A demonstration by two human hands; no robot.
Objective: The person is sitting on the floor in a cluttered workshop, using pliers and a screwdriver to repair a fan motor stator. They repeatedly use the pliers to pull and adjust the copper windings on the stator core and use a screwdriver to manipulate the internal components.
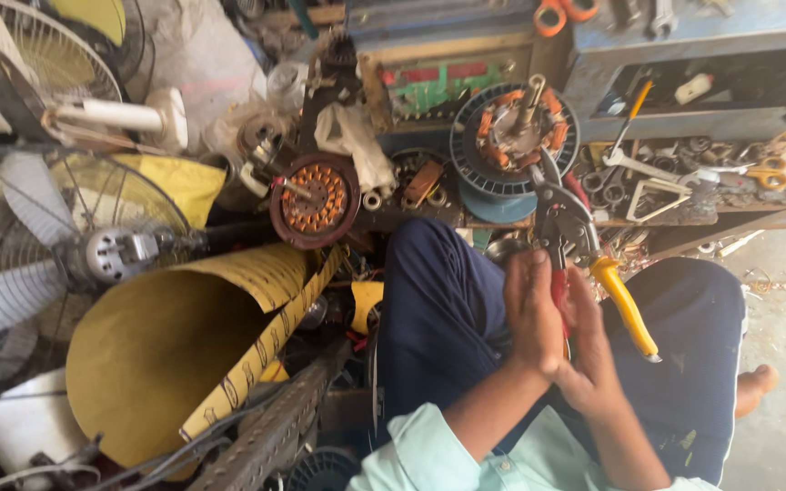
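- Both hands, left hand (533, 314) and right hand (590, 350), clasp the yellow-handled pliers (584, 250) just below the copper-wound stator (514, 132).
- The pliers' loose yellow handle could slip, nicking the stator's windings.

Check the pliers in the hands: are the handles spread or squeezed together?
Spread. On the pliers, the yellow handle juts out to the side, while the red one sits between the left hand and right hand.

Head view, steeply down, close
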